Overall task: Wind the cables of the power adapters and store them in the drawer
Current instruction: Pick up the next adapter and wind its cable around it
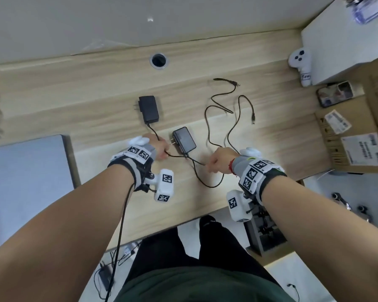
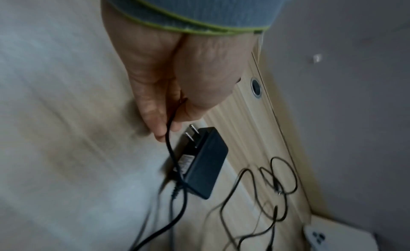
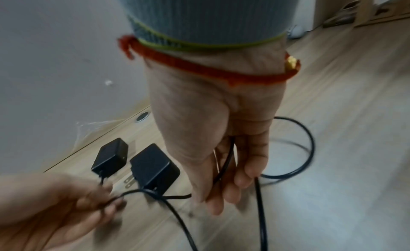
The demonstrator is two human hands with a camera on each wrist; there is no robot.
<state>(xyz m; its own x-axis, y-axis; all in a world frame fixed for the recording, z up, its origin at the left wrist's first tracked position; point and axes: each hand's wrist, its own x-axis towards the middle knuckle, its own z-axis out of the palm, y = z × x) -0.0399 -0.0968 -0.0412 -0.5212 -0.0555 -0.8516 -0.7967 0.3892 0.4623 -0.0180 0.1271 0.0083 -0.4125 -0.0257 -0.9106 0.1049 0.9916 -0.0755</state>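
Two black power adapters lie on the wooden desk [image 1: 271, 131]: a far one [image 1: 148, 109] and a near one [image 1: 184, 139] with its prongs pointing left. My left hand [image 1: 160, 149] grips the far adapter's thin black cable [image 1: 153, 130] just left of the near adapter [image 2: 204, 163]. A short stretch of cable [image 1: 179, 156] runs from it to my right hand [image 1: 219, 159], whose fingers [image 3: 246, 170] curl round cable strands. Loose cable loops [image 1: 227, 110] and two plug ends sprawl to the right. In the right wrist view both adapters [image 3: 111, 156] [image 3: 155, 169] sit behind my left hand [image 3: 66, 211].
A round cable hole [image 1: 158, 60] is at the desk's back. A grey flat panel [image 1: 24, 171] lies at the left. A white controller [image 1: 300, 64], a phone [image 1: 334, 93], a white box [image 1: 340, 40] and cardboard boxes [image 1: 358, 127] crowd the right side.
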